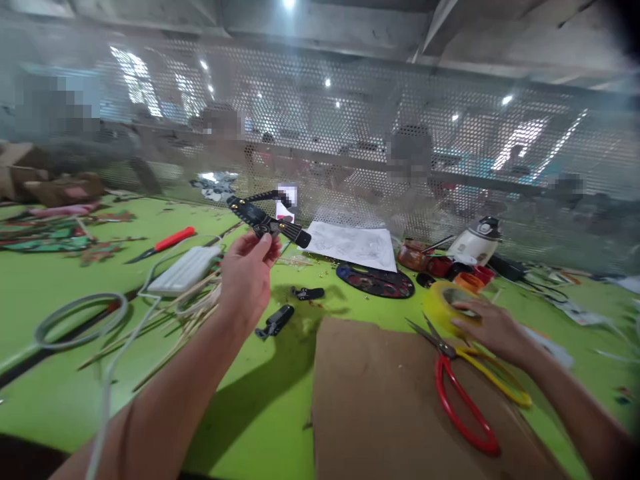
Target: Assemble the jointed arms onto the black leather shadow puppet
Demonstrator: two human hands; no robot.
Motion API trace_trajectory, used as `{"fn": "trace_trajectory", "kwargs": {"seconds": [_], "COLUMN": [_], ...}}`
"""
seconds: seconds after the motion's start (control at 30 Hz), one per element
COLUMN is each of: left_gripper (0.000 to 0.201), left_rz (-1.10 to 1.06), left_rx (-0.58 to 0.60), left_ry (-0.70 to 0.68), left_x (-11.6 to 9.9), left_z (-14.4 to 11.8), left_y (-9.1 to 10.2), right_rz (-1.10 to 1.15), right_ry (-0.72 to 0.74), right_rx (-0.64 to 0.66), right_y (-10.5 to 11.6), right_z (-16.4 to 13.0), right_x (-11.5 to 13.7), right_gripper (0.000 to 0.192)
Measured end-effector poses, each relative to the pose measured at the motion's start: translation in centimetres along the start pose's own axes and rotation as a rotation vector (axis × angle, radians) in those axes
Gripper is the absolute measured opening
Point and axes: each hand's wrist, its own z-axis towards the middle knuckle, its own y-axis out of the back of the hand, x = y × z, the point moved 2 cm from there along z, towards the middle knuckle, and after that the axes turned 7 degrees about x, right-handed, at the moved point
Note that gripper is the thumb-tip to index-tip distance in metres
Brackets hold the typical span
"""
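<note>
Setting: workshop bench with a green tabletop (60, 293), backed by a perforated metal screen (350, 120); blurred figures beyond it.
Left hand (247, 273): raised above the bench, thumb and fingertips pinching a black strap-like piece (265, 220) with brass rivets, held aloft and slightly tilted.
Right hand (487, 327): lying palm-down, fingers loosely spread across a yellow tape roll (445, 303), just beside the scissors (465, 387) on the cardboard sheet (390, 400).
Nearby: small black parts (275, 320) on the green, white adapter (183, 270) with cable, red-handled cutter (165, 243), bamboo sticks (185, 317), drawing sheet (353, 243).
Step in hand: seemingly inspecting the piece.
Next move: probably calls for a firm grip on tape or scissors.
</note>
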Motion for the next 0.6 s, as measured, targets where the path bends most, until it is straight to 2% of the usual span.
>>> {"fn": "trace_trajectory", "kwargs": {"seconds": [0.07,0.13,0.23,0.37,0.43,0.5,0.6], "left_gripper": [0.016,0.017,0.018,0.017,0.016,0.017,0.018], "left_rz": [-0.004,-0.004,-0.004,-0.009,-0.014,-0.02,-0.033], "left_rx": [-0.008,-0.022,-0.027,-0.004,-0.006,-0.012,-0.027], "left_ry": [-0.001,0.011,0.02,0.001,-0.01,-0.016,0.005], "left_x": [0.1,0.2,0.3,0.2,0.2,0.2,0.5], "left_z": [0.1,0.3,0.4,0.5,0.6,0.8,1.0], "left_y": [0.1,0.3,0.3,0.4,0.5,0.6,0.8], "right_rz": [-0.031,-0.034,0.001,0.04,0.043,0.035,0.048], "right_ry": [0.029,0.054,0.145,0.292,0.275,0.227,0.165], "right_rx": [-0.043,-0.023,0.135,0.418,0.477,0.47,0.473], "right_y": [0.5,0.7,-0.3,-4.9,-8.0,-10.9,-14.4], "right_z": [0.2,0.6,1.5,3.5,4.7,5.9,7.0], "right_x": [1.3,3.8,9.5,18.2,21.4,23.6,25.1], "right_gripper": [0.028,0.027,0.026,0.021,0.016,0.021,0.032]}}
